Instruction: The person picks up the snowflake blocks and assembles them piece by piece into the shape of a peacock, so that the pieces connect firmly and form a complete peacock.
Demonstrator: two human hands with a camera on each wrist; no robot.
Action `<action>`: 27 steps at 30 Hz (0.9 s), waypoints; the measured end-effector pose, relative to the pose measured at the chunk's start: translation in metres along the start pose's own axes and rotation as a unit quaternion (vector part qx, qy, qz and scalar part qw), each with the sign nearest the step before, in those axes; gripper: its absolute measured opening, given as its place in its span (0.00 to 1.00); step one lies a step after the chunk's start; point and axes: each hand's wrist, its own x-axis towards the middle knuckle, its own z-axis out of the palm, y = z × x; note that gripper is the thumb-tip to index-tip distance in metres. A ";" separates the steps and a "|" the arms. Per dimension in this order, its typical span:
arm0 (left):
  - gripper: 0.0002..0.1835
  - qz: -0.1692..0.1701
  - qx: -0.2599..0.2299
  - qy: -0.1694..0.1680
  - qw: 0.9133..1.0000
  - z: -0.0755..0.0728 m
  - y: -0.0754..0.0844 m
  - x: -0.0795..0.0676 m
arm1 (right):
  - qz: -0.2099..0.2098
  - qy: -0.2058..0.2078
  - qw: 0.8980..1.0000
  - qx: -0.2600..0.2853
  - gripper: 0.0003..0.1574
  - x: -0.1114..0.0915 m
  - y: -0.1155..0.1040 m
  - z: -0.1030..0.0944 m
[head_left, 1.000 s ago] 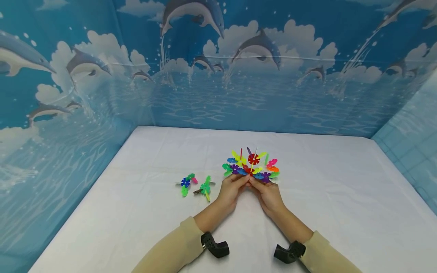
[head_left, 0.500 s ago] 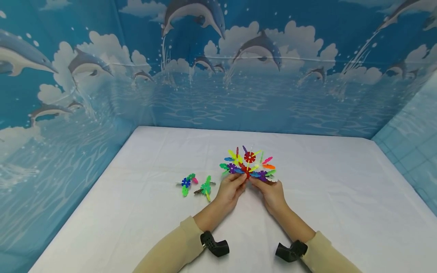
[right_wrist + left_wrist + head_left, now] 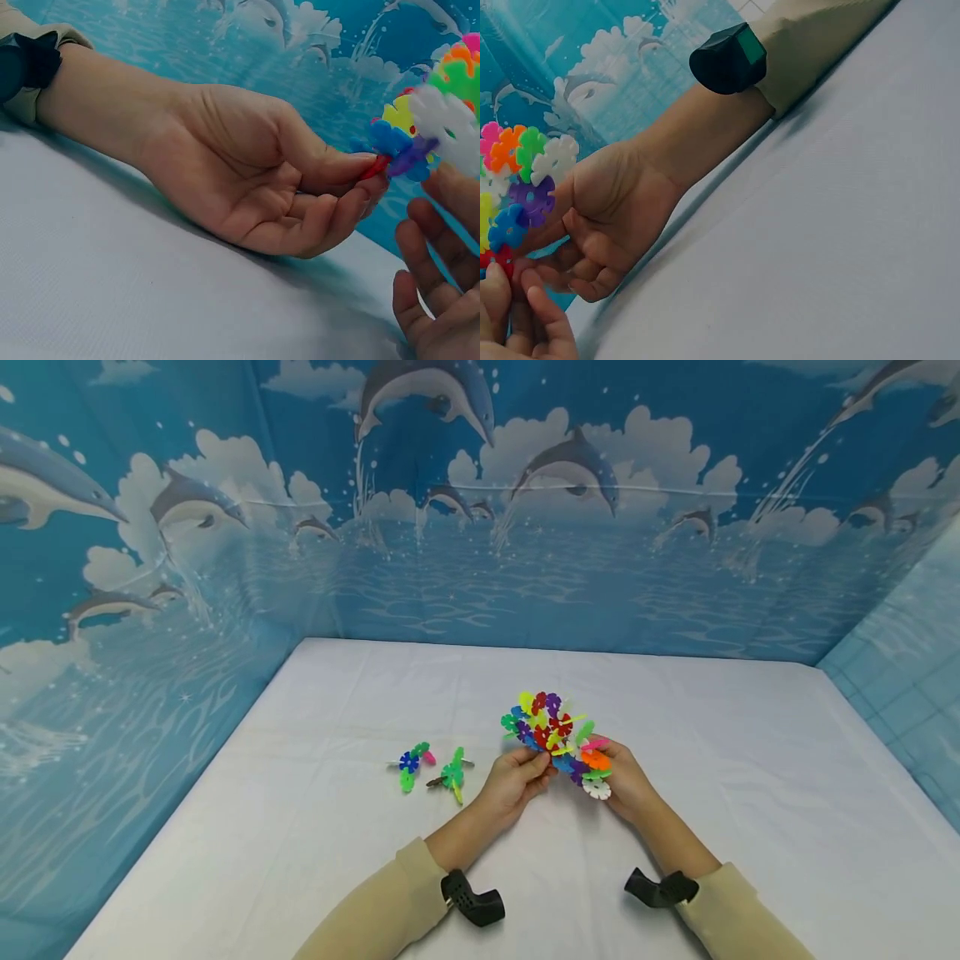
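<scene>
A colourful build of interlocking snowflake discs (image 3: pixel 561 727) is held above the white table in the head view. My left hand (image 3: pixel 510 785) pinches its lower part between thumb and fingers, on a red disc (image 3: pixel 375 166) as the right wrist view shows. My right hand (image 3: pixel 628 785) lies behind the build's right end, near the orange disc (image 3: pixel 596 760) and white disc (image 3: pixel 597 789). In the right wrist view its lower fingers are loosely bent. Discs cover its fingertips, so its hold is hidden.
Two small disc pieces lie on the white cloth (image 3: pixel 322 827) left of my hands: one blue and green (image 3: pixel 408 762), one mostly green (image 3: pixel 453 774). Blue dolphin-print sheets (image 3: pixel 480 585) stand behind the table and along its sides.
The build has turned, so its discs now show more of their faces and its right end sits lower. My right hand has shifted right and outward; my left hand has stayed nearly in place.
</scene>
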 end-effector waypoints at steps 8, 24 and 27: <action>0.08 -0.010 0.037 -0.017 0.999 0.001 0.000 -0.001 | -0.033 -0.020 0.999 0.014 0.29 -0.003 -0.003 0.000; 0.11 0.015 0.213 -0.016 0.977 0.002 0.004 -0.008 | -0.056 0.020 0.998 -0.016 0.30 -0.001 0.002 -0.001; 0.09 0.029 0.310 -0.008 0.950 -0.002 0.016 -0.021 | -0.056 0.034 0.998 -0.017 0.29 -0.001 0.003 0.000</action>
